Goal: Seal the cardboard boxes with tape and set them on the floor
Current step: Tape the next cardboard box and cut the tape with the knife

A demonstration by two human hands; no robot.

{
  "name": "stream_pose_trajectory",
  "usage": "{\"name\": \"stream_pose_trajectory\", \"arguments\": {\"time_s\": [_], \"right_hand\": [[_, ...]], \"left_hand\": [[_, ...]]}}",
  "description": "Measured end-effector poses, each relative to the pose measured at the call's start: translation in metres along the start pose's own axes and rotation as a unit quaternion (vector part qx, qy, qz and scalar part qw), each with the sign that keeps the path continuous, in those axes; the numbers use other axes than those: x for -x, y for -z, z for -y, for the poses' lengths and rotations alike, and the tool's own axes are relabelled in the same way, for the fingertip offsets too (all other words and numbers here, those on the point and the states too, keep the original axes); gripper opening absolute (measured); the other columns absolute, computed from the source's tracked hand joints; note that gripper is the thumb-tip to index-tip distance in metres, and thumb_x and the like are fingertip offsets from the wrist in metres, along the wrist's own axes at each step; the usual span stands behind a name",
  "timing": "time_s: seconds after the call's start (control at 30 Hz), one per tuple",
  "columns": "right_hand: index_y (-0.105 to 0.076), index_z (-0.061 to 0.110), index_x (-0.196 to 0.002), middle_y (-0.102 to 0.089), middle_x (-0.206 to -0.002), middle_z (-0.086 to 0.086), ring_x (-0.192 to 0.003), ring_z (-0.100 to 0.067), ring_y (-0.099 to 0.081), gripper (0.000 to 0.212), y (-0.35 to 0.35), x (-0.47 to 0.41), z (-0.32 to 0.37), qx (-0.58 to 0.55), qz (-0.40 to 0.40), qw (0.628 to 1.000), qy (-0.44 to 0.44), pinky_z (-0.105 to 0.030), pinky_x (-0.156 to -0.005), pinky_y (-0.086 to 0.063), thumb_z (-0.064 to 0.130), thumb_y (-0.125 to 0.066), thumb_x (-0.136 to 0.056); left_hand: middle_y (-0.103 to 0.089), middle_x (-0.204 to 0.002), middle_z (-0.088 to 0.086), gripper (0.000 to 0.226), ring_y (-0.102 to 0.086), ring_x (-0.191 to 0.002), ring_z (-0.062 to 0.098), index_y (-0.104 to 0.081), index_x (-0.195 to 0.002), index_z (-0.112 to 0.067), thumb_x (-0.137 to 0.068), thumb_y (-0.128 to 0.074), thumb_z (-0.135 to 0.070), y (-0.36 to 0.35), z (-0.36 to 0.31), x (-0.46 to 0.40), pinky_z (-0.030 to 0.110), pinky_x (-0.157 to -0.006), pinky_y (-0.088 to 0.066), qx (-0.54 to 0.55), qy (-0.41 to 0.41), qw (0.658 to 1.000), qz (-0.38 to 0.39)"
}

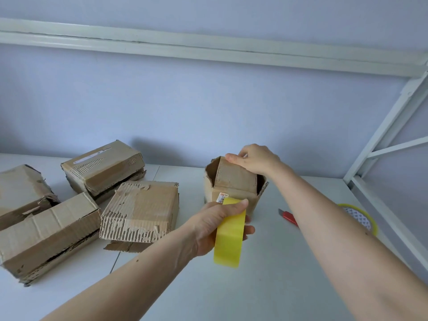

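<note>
So the small box [234, 186] is the one being worked on, standing upright on the white table [266, 286] with its top flaps not closed yet. The right hand [256, 159] is on top of it, fingers curled over the raised flap at the back, gripping it. The left hand [217, 224] is just in front of the box, wrapped around a yellow tape roll [229, 232], thumb over the top edge of the roll, which nearly touches the box's front face. There's a little sticker [221, 197] on that front face, half hidden behind the roll.

Left of the box, four more boxes [141, 209] are bunched together on the table, all pretty beat up, corrugation showing through on the nearest one. They lie flat, and a couple of them look gappy along the sides.

Right of the box, a red cutter [289, 217] lies on the table, partly hidden behind the right forearm. Further right is a second tape roll [361, 216], lying flat, also partly hidden by that arm. Beyond that, a white metal frame [382, 135] runs up beside the table, and a pale bluish wall [208, 100] sits behind the box.
</note>
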State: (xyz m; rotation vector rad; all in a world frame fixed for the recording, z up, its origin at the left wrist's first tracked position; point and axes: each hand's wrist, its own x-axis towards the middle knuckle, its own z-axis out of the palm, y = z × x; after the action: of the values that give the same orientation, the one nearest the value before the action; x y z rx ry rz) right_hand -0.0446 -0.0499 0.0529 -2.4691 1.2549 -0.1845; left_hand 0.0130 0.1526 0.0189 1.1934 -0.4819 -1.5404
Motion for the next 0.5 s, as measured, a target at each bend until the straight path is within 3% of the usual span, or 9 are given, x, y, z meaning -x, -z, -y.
{"name": "stream_pose_trajectory", "arguments": {"time_s": [0.07,0.13,0.23,0.3,0.37,0.5], "right_hand": [[-0.055,0.018,-0.113,-0.065,-0.109,0.003,-0.105,-0.021,-0.059,0.047,-0.004,0.008,0.007,0.023,-0.111,0.993,0.036,-0.035,-0.078,-0.041,0.061,-0.054,-0.093],[-0.055,0.020,-0.114,-0.063,-0.113,0.003,-0.108,-0.023,-0.058,0.030,-0.006,0.023,0.017,0.056,-0.157,0.981,0.098,-0.034,-0.076,-0.039,0.046,-0.049,-0.101],[-0.055,0.032,-0.133,-0.054,-0.137,0.003,-0.129,-0.023,-0.046,0.052,-0.009,0.039,0.019,0.085,-0.060,0.989,0.107,-0.040,-0.091,-0.041,0.065,-0.039,-0.097],[-0.033,0.040,-0.152,-0.033,-0.155,0.006,-0.143,-0.022,-0.028,0.079,-0.007,0.046,0.014,0.102,0.020,0.990,0.092,-0.044,-0.108,-0.033,0.081,-0.041,-0.085],[-0.018,0.041,-0.156,-0.023,-0.157,0.005,-0.146,-0.021,-0.019,0.095,-0.005,0.049,0.009,0.089,0.052,0.991,0.083,-0.046,-0.112,-0.030,0.085,-0.049,-0.077],[-0.012,0.041,-0.156,-0.021,-0.155,-0.001,-0.147,-0.022,-0.012,0.099,-0.009,0.047,0.008,0.064,0.054,0.993,0.082,-0.048,-0.112,-0.032,0.082,-0.055,-0.077]], "left_hand": [[-0.067,-0.098,0.017,0.038,-0.071,-0.071,0.026,-0.063,-0.108,-0.002,-0.080,-0.078,-0.024,-0.001,-0.002,-0.002,0.035,-0.068,-0.060,0.003,-0.004,1.000,-0.003],[-0.068,-0.098,0.016,0.033,-0.071,-0.071,0.026,-0.064,-0.109,-0.002,-0.085,-0.076,-0.021,-0.001,-0.003,-0.005,0.035,-0.069,-0.060,-0.003,-0.002,1.000,-0.007],[-0.068,-0.100,0.016,0.033,-0.072,-0.072,0.025,-0.064,-0.111,-0.002,-0.083,-0.078,-0.013,0.001,-0.003,-0.006,0.035,-0.067,-0.060,-0.003,-0.008,1.000,-0.011],[-0.069,-0.098,0.016,0.049,-0.072,-0.074,0.024,-0.063,-0.117,0.002,-0.073,-0.084,-0.003,0.004,-0.004,-0.006,0.033,-0.067,-0.059,-0.004,-0.012,1.000,0.001],[-0.068,-0.096,0.014,0.062,-0.072,-0.077,0.024,-0.061,-0.123,0.005,-0.065,-0.082,-0.002,0.007,-0.005,-0.006,0.032,-0.069,-0.059,-0.031,-0.016,0.999,0.023],[-0.066,-0.103,0.012,0.063,-0.072,-0.080,0.025,-0.060,-0.125,0.004,-0.066,-0.080,-0.005,0.010,-0.003,-0.006,0.031,-0.073,-0.059,-0.046,-0.028,0.998,0.045]]}}
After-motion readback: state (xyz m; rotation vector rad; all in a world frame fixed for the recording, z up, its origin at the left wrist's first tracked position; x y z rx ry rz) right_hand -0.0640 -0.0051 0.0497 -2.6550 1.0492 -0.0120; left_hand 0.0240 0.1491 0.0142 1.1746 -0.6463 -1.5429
